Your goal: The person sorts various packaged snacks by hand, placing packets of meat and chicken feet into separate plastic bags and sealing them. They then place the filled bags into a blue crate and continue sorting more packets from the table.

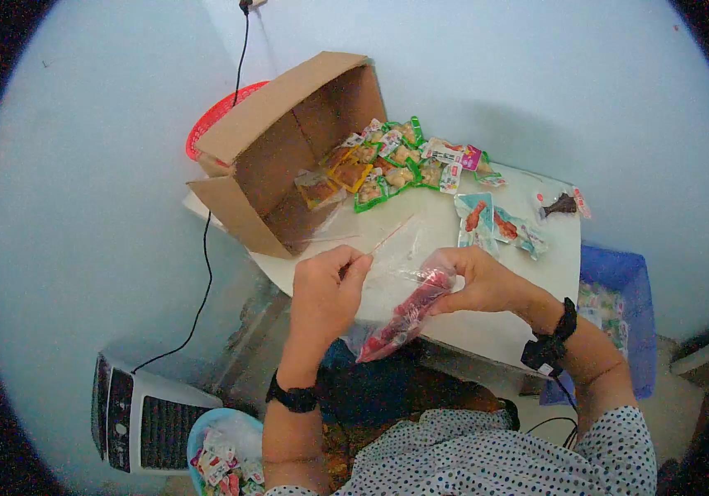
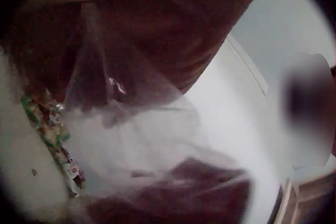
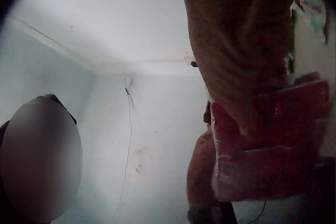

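Observation:
My left hand (image 1: pixel 330 285) pinches the edge of a clear plastic bag (image 1: pixel 392 260), where a thin reddish line runs out from the fingertips. From the other side, my right hand (image 1: pixel 487 281) grips the same bag around the red contents (image 1: pixel 408 318) gathered in its lower part. The right wrist view shows these red contents (image 3: pixel 268 155) close up under the plastic, flat-sided and glossy. In the left wrist view the see-through film (image 2: pixel 136 124) spreads out below the hand. The bag is held up over the front edge of the white table (image 1: pixel 487 331).
A cardboard box (image 1: pixel 272 157) lies on its side at the table's back left, with snack packets (image 1: pixel 400 161) by its opening. Blue-white packets (image 1: pixel 478 219) and a dark packet (image 1: pixel 561 205) lie to the right. A blue crate (image 1: pixel 640 322) and a light-blue basin (image 1: pixel 197 434) flank the table.

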### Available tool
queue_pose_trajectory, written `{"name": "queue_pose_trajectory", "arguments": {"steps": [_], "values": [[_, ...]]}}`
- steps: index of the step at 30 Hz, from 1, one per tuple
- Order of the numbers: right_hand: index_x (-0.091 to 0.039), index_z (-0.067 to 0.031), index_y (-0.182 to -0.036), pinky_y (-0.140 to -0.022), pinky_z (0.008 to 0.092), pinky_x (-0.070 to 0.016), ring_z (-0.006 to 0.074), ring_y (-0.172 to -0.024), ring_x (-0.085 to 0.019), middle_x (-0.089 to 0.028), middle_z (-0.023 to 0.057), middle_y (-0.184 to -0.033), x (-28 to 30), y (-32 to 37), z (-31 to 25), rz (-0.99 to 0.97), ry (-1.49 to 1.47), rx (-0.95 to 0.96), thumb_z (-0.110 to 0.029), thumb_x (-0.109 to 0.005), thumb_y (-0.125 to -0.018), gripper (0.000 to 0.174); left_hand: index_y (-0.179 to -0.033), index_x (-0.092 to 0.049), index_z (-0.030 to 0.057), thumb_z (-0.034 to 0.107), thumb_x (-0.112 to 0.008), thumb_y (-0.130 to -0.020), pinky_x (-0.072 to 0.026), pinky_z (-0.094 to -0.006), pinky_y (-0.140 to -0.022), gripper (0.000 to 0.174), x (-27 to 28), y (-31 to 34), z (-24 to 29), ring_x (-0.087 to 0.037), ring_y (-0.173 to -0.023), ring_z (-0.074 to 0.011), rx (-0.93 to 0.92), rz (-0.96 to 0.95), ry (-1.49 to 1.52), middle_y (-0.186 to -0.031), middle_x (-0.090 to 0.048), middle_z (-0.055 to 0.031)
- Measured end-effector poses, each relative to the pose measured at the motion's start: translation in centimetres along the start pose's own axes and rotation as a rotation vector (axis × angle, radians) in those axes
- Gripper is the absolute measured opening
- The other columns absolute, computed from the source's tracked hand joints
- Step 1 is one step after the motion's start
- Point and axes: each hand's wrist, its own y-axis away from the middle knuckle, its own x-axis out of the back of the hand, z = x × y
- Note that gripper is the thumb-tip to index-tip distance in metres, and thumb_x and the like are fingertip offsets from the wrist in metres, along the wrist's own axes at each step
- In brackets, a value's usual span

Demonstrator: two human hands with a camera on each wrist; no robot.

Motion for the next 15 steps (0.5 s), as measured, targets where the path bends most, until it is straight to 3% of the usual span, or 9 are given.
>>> {"name": "queue_pose_trajectory", "arguments": {"steps": [3, 8, 11, 12, 14, 15], "values": [[-0.051, -0.0089, -0.133, -0.079, 0.0344, -0.0518, 0.0161, -0.088, -0.063, -0.064, 0.0070, -0.109, -0.8, 0.5, 0.0, 0.107, -0.062, -0.025, -0.018, -0.084, -0.073, 0.068, -0.089, -0.070, 0.0018, 0.013, -0.066, -0.088, -0.0417, -0.0249, -0.054, 0.012, -1.6, 0.0, -4.0, -0.054, -0.057, -0.0090, 0.265, -0.287, 0.335, -0.072, -0.065, -0.0022], [-0.029, -0.0118, -0.151, -0.085, 0.0395, -0.0533, 0.0251, -0.099, -0.064, -0.055, 0.0139, -0.132, -1.3, 0.1, -1.9, 0.134, -0.083, -0.175, -0.021, -0.086, -0.071, 0.099, -0.099, -0.067, 0.0028, 0.011, -0.067, -0.088, -0.0398, -0.0212, -0.054, 0.014, -3.8, 1.5, -5.3, -0.052, -0.062, -0.0047, 0.383, -0.441, 0.579, -0.074, -0.063, 0.0026], [-0.044, -0.0111, -0.141, -0.083, 0.0404, -0.0542, 0.0325, -0.095, -0.066, -0.053, 0.0158, -0.135, -1.2, -0.7, -0.6, 0.048, 0.158, 0.140, -0.027, -0.086, -0.067, 0.086, -0.104, -0.065, 0.0020, 0.010, -0.066, -0.089, -0.0417, -0.0208, -0.056, 0.017, -3.6, 1.9, -5.3, -0.055, -0.065, -0.0056, 0.441, -0.491, 0.632, -0.080, -0.065, 0.0006], [-0.049, -0.0088, -0.131, -0.079, 0.0393, -0.0530, 0.0288, -0.091, -0.064, -0.056, 0.0158, -0.128, -1.3, -1.1, 0.4, 0.082, 0.222, 0.293, -0.026, -0.085, -0.068, 0.075, -0.105, -0.064, 0.0017, 0.009, -0.066, -0.089, -0.0429, -0.0207, -0.057, 0.019, -3.7, 1.9, -5.4, -0.056, -0.067, -0.0059, 0.451, -0.514, 0.643, -0.082, -0.066, -0.0002], [-0.057, -0.0041, -0.112, -0.072, 0.0371, -0.0505, 0.0216, -0.085, -0.060, -0.062, 0.0158, -0.114, -1.9, -1.9, 2.1, 0.169, 0.380, 0.573, -0.025, -0.083, -0.070, 0.054, -0.112, -0.060, 0.0038, 0.013, -0.062, -0.091, -0.0511, -0.0285, -0.066, 0.023, -3.7, 2.7, -5.9, -0.064, -0.077, -0.0164, 0.528, -0.504, 0.708, -0.092, -0.068, -0.0068], [-0.056, -0.0027, -0.100, -0.068, 0.0369, -0.0494, 0.0218, -0.078, -0.061, -0.063, 0.0157, -0.099, -2.4, -2.4, 1.4, 0.071, 0.328, 0.388, -0.024, -0.082, -0.071, 0.045, -0.115, -0.058, 0.0048, 0.015, -0.061, -0.093, -0.0552, -0.0324, -0.071, 0.025, -4.1, 2.9, -5.8, -0.068, -0.082, -0.0216, 0.567, -0.505, 0.734, -0.097, -0.070, -0.0101]]}}
